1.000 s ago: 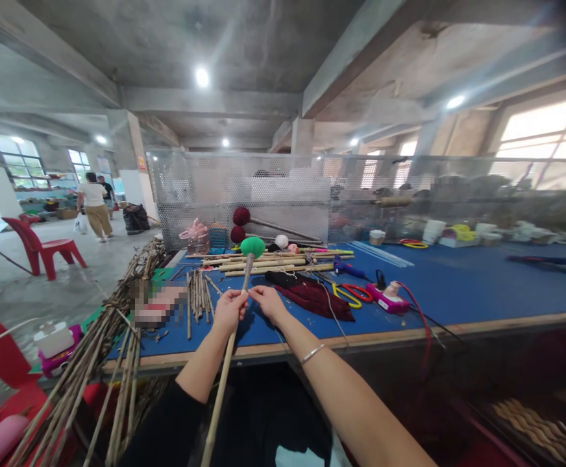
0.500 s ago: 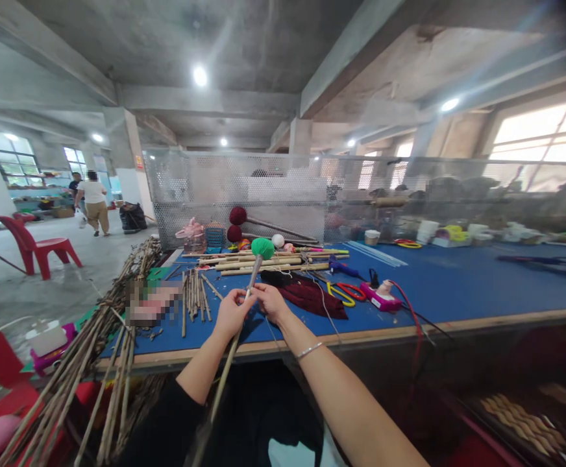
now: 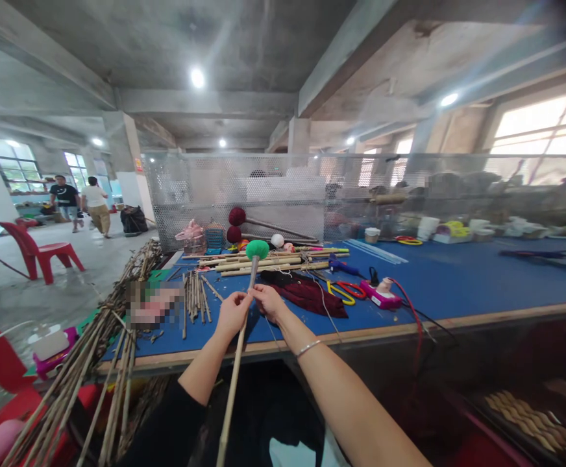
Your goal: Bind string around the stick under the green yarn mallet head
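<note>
A mallet with a green ball head (image 3: 257, 249) slants away from me over the table's front edge. Its neck is covered in grey wrapping (image 3: 253, 275), and the bare wooden stick (image 3: 235, 376) runs down towards my lap. My left hand (image 3: 233, 314) is closed round the stick just under the wrapping. Beside it, my right hand (image 3: 267, 303) pinches at the lower end of the wrapping, fingertips touching the left hand's. A thin strand hangs below the right hand. Dark red cloth or yarn (image 3: 307, 295) lies just beyond the right hand.
Cut sticks (image 3: 196, 297) and longer poles (image 3: 258, 264) lie on the blue table (image 3: 458, 279). Scissors (image 3: 342, 295), a blue glue gun (image 3: 342, 266) and a pink power strip (image 3: 383, 297) are to the right. Bundled branches (image 3: 93, 350) overhang the left edge. Two people (image 3: 95, 204) stand far left.
The mallet's lower end has swung right and its green head has shifted slightly left and down. Both hands keep their hold. In the background, a person in black has come into fuller view.
</note>
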`<action>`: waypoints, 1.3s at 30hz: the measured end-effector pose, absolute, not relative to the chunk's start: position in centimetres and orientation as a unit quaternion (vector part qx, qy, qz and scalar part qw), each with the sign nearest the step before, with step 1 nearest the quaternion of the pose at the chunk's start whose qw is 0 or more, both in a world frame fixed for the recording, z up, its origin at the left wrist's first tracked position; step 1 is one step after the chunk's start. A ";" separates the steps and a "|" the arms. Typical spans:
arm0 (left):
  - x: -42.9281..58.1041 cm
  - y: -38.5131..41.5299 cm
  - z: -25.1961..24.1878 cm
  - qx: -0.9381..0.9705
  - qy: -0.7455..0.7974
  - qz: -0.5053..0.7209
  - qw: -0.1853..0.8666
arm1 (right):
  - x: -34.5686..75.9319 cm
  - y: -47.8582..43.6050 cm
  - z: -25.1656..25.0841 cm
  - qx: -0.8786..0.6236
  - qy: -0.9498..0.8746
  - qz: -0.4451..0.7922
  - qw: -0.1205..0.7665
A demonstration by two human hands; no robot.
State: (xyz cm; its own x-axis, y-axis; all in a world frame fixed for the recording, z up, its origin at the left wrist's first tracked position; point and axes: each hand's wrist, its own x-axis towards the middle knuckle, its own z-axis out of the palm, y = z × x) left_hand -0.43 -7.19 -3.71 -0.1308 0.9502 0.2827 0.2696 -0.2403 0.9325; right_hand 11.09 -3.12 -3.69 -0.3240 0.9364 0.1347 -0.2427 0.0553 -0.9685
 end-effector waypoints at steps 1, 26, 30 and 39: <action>-0.4 -7.1 -3.8 0.569 0.537 0.547 0.298 | 11.1 -3.0 -3.8 -0.326 -0.539 0.603 0.490; -1.0 -7.0 -4.6 0.549 0.533 0.554 0.328 | 11.0 -1.9 -3.8 -0.339 -0.585 0.617 0.403; -1.1 -7.3 -4.3 0.557 0.498 0.545 0.382 | 11.4 -2.6 -3.6 -0.311 -0.568 0.646 0.404; -0.8 -7.7 -3.9 0.561 0.502 0.553 0.357 | 11.6 -2.8 -3.8 -0.299 -0.561 0.638 0.433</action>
State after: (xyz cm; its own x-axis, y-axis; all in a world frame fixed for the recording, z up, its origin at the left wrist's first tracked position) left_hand -0.84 -7.70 -3.87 -0.1160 0.9580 0.2622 0.1689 -0.2411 0.9557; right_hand 11.55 -2.82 -3.77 -0.4456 0.8892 0.1040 -0.2169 0.0055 -0.9762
